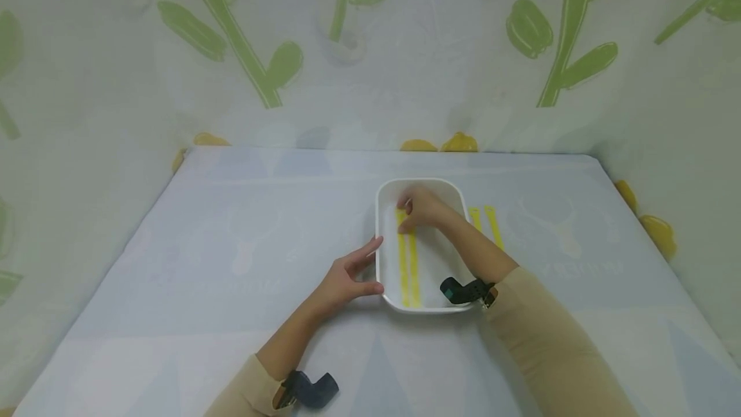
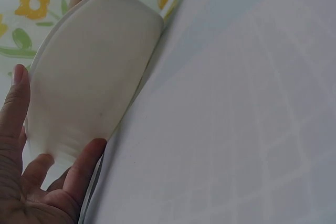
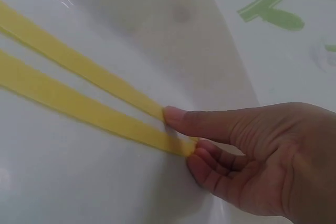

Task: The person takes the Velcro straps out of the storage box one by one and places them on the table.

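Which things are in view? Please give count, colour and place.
Container: one, white, on the table.
Inside strips: two, yellow, along the container's left half.
Outside strips: two, yellow, right of the container, partly hidden.
Table: one, pale, under the container.
Sheeting: count unclear, white, green and yellow, behind and beside the table.
Sleeves: two, beige, at the bottom.
Devices: two, dark, at the sleeves.
Left hand: one, touching the container's left side.
Right hand: one, inside the container, touching strips.

TEXT | table cover (image 1: pixel 324 211) | faint lettering (image 1: pixel 585 268), left and right | too faint to read
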Tool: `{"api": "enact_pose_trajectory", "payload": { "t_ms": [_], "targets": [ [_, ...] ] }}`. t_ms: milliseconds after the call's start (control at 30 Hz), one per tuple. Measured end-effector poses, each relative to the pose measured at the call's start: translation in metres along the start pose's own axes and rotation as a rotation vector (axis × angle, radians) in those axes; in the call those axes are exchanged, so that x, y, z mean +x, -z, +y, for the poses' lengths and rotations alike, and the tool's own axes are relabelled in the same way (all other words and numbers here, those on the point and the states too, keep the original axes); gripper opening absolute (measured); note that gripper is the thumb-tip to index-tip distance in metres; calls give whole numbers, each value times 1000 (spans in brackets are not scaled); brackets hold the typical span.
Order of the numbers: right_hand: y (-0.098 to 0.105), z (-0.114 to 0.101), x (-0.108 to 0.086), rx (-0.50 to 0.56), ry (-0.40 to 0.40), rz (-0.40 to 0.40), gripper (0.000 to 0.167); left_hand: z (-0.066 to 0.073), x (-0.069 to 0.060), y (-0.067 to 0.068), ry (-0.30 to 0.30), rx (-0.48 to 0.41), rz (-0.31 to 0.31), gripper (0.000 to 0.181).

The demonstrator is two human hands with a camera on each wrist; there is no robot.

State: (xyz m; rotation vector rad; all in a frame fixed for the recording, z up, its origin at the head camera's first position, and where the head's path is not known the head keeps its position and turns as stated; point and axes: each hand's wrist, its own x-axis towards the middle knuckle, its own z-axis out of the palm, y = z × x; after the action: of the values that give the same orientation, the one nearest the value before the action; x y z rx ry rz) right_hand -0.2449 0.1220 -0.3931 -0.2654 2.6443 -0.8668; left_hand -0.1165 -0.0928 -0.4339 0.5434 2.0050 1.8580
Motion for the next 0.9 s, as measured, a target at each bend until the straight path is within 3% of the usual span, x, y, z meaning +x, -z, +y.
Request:
{"api": "enact_pose_trajectory", "payload": {
  "t_ms": [333, 600, 767, 900],
  "targets": [
    [-4, -5, 0, 6, -15, -13, 39, -3, -1, 0, 22, -6, 7, 90],
    [-2, -5, -2, 125, 94, -8, 34, -2, 0, 0, 2, -11, 1, 90],
    [-2, -5, 0, 152, 79, -39, 35, -3, 0, 0, -8, 2, 1, 89],
    [-1, -4, 1, 252, 52, -80, 39, -3, 0, 0, -6, 14, 4, 88]
  ]
}}
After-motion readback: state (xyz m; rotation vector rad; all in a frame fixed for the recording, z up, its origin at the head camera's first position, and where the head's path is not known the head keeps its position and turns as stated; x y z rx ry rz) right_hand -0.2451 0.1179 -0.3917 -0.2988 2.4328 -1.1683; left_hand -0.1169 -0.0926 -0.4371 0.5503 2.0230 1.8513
